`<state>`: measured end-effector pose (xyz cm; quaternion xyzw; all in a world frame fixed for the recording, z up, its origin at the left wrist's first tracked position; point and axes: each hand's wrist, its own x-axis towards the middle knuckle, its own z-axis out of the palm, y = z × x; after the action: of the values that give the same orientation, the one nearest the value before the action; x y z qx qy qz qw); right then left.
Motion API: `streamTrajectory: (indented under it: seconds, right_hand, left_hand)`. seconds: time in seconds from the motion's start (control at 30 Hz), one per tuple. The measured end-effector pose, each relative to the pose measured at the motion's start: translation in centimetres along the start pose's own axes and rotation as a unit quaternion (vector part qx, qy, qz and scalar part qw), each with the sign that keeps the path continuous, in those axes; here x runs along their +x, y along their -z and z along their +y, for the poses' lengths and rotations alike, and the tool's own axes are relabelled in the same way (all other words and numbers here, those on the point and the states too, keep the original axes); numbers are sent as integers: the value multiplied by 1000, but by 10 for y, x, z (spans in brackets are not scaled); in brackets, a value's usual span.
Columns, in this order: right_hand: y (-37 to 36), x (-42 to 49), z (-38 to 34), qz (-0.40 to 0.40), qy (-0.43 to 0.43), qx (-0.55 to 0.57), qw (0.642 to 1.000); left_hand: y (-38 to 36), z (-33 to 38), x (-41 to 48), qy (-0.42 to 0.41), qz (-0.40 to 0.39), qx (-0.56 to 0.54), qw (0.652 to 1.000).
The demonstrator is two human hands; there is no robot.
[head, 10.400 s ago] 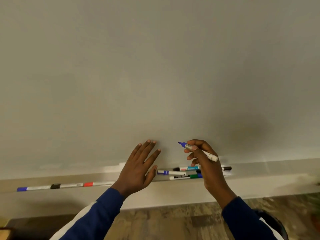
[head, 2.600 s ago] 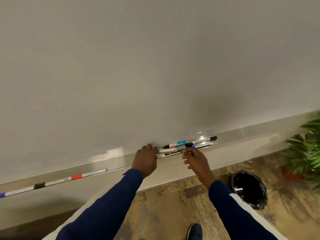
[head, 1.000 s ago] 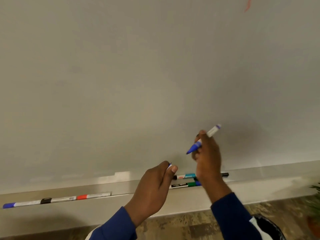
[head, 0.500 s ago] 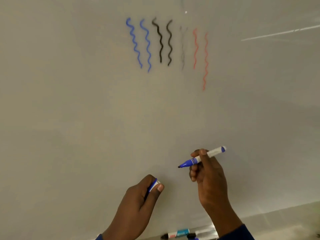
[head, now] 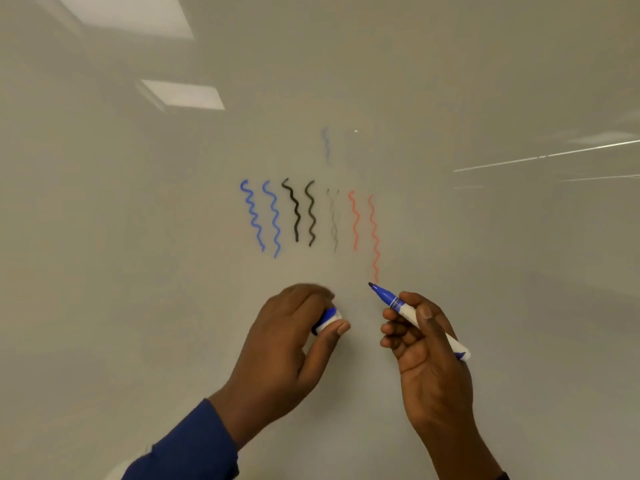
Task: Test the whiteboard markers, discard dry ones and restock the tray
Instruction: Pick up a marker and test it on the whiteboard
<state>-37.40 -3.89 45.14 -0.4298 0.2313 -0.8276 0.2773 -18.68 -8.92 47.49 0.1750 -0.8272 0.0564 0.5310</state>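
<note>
Right hand (head: 429, 355) is pinching the uncapped blue marker (head: 412, 315) mid-barrel, tip just off the whiteboard (head: 138, 237) under the red squiggles (head: 372, 233). Left hand (head: 287, 344) is curled around its cap (head: 328, 319). Marker's light, stiff and slick, I reckon, so I'd grip nearer the tip.

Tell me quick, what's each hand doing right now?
Left hand: closed on the blue marker cap.
Right hand: holding the uncapped blue marker.

We see the squiggles (head: 308, 216) mid-frame on the board (head: 138, 271); below them, our cap (head: 329, 318) lies left of our marker (head: 415, 318).
</note>
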Motion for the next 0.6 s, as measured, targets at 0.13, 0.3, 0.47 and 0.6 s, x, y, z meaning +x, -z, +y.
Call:
streamTrajectory:
  seconds: [0.13,0.3,0.47,0.6]
  right_hand:
    - [-10,28,-16,0,97,-64,993]
    - [-13,59,-31,5,217,-150,965]
    - [-19,83,-39,3,294,-202,934]
    - [-21,96,-39,-20,348,-237,907]
  left_hand:
    - [-7,-13,40,-170,-5,161,972]
    - [-22,-31,58,-256,-36,257,931]
    - [-2,-32,106,-227,14,271,935]
    - [28,-35,159,-237,24,316,918]
